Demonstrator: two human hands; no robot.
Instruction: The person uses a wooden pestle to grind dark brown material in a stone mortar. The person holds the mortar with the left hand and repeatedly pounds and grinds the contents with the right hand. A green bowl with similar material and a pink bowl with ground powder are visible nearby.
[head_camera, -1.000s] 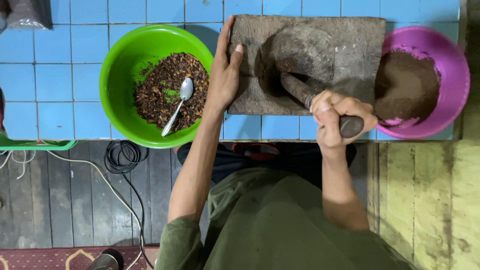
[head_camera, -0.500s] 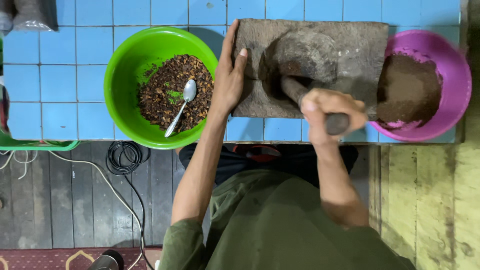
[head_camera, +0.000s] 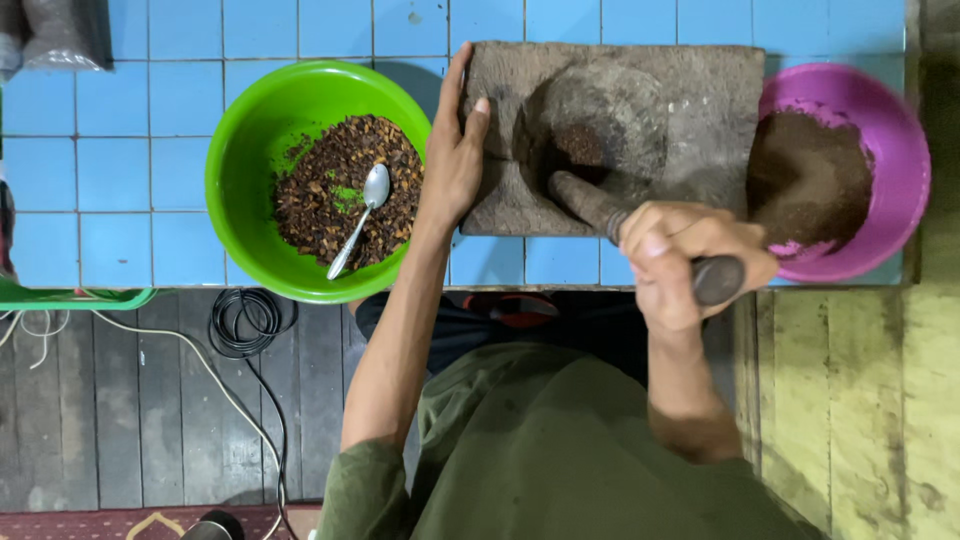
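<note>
Pestle (head_camera: 640, 235) sits in my right hand (head_camera: 680, 260), fist clenched around its upper end, tip down in the hollow of the stone mortar slab (head_camera: 640, 110) on the blue tiles. Since a second ago my right hand has slid slightly back and forth along the shaft's line, handle end now poking out lower right; grinding stroke looks ongoing. My left hand (head_camera: 455, 160) hasn't moved, flat and open against the slab's left edge, bracing it. Green bowl (head_camera: 250, 150) with coarse brown bits and spoon (head_camera: 362, 215) unchanged, pink bowl (head_camera: 900, 170) of fine powder unchanged. Hard to see: what's in the hollow, shadowed. Right hand blurred, fingers indistinct.
</note>
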